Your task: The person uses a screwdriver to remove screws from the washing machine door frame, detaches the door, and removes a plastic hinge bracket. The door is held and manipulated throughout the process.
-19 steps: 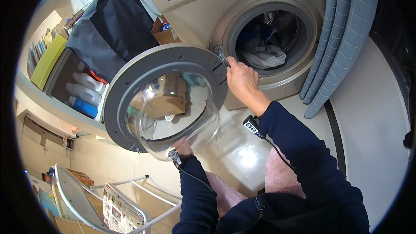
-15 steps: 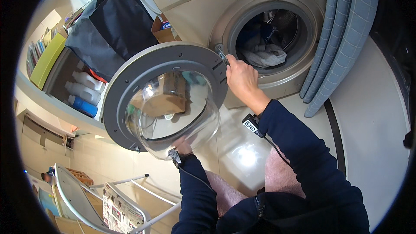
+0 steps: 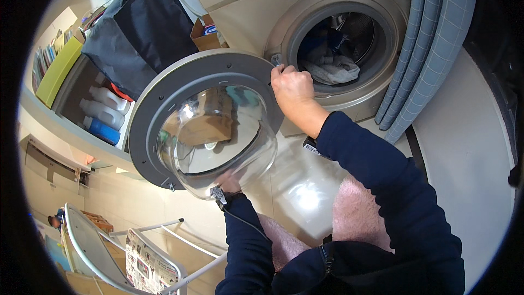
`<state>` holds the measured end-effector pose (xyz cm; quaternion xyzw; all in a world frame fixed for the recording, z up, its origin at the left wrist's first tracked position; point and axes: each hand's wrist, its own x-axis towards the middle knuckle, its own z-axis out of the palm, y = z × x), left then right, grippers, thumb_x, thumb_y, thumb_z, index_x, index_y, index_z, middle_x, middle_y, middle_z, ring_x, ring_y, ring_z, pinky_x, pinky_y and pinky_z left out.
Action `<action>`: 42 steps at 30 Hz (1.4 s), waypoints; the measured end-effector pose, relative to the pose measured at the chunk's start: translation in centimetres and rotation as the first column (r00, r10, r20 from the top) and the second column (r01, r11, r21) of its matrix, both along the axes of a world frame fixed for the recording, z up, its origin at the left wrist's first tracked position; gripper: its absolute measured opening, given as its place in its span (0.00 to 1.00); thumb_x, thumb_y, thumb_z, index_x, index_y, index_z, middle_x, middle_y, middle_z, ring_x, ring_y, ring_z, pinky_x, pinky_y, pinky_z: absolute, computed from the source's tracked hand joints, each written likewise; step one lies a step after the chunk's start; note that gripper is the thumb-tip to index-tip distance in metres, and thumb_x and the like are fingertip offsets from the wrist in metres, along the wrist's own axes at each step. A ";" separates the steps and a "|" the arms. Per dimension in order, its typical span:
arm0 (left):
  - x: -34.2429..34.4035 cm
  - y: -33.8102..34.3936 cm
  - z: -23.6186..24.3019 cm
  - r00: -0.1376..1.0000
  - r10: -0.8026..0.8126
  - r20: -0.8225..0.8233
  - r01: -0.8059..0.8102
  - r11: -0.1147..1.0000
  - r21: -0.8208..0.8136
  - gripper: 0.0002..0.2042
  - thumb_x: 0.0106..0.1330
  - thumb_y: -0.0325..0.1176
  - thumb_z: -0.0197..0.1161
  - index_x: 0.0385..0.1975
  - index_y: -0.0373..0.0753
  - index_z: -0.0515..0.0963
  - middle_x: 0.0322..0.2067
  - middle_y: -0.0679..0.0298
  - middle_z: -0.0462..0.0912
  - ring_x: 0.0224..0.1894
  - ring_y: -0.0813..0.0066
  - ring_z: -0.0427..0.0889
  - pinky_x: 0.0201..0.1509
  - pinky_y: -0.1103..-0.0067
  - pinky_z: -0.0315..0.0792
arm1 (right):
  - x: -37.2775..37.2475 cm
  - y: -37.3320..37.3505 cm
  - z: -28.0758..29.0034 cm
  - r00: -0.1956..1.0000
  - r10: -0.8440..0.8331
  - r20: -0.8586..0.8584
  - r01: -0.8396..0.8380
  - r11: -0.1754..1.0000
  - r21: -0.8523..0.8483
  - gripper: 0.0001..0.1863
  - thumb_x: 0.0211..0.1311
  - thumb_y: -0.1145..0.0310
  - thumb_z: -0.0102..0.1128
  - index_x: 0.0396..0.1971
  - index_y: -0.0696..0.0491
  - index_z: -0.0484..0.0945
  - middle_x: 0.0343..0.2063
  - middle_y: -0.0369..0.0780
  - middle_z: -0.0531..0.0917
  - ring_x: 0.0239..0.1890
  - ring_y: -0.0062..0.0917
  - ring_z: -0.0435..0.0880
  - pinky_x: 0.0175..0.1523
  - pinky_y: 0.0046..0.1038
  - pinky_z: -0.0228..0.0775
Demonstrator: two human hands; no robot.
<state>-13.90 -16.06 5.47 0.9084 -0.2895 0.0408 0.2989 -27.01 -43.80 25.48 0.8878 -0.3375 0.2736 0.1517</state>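
The round door (image 3: 146, 125) of a front-loading washing machine (image 3: 248, 35) hangs wide open, its clear glass bowl (image 3: 256, 158) bulging toward me. At the hinge (image 3: 277, 59), my right hand (image 3: 293, 86) is closed, knuckles up. Its fingertips are hidden against the hinge, so whatever they pinch does not show. Low on the bowl, my left hand (image 3: 232, 182) rests beside or under the glass, its fingers only blurrily visible through it. Inside the drum, a grey cloth item (image 3: 341, 71) lies with darker laundry behind it.
Blue-grey checked curtain (image 3: 423, 71) hangs right of the machine. To the left are a large black bag (image 3: 144, 30), a cardboard box (image 3: 204, 35) and several bottles (image 3: 102, 113) in a compartment. A folding chair (image 3: 147, 265) stands at lower left.
My right hand has shifted slightly left and closer over the hinge, with the wrist turned. The left hand stays at the glass bowl. The door has barely moved.
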 end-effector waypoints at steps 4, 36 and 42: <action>0.1 0.3 -0.3 0.984 0.013 -0.177 -0.031 0.994 -0.101 0.14 0.55 0.38 0.67 0.39 0.39 0.86 0.41 0.58 0.86 0.47 0.63 0.82 0.57 0.72 0.73 | -1.4 -1.8 1.4 0.971 0.043 0.235 -0.150 0.874 0.462 0.14 0.57 0.70 0.56 0.44 0.53 0.79 0.33 0.50 0.85 0.37 0.46 0.85 0.40 0.43 0.77; 1.0 0.3 -1.6 0.991 0.050 -0.126 -0.039 0.995 0.088 0.18 0.52 0.44 0.70 0.41 0.45 0.86 0.44 0.58 0.85 0.48 0.66 0.82 0.59 0.74 0.71 | 0.9 -2.3 -4.3 0.616 -0.385 0.687 -0.636 0.271 0.722 0.15 0.67 0.61 0.55 0.37 0.60 0.72 0.21 0.38 0.74 0.12 0.17 0.64 0.15 0.24 0.52; 3.1 0.0 -3.6 0.956 0.210 -0.203 -0.155 0.954 0.258 0.19 0.55 0.50 0.69 0.44 0.47 0.85 0.47 0.63 0.84 0.52 0.70 0.80 0.62 0.78 0.68 | -4.9 -5.1 -10.3 0.704 -0.462 0.539 -0.602 0.015 0.798 0.14 0.64 0.60 0.55 0.32 0.58 0.73 0.20 0.36 0.75 0.12 0.18 0.66 0.15 0.25 0.54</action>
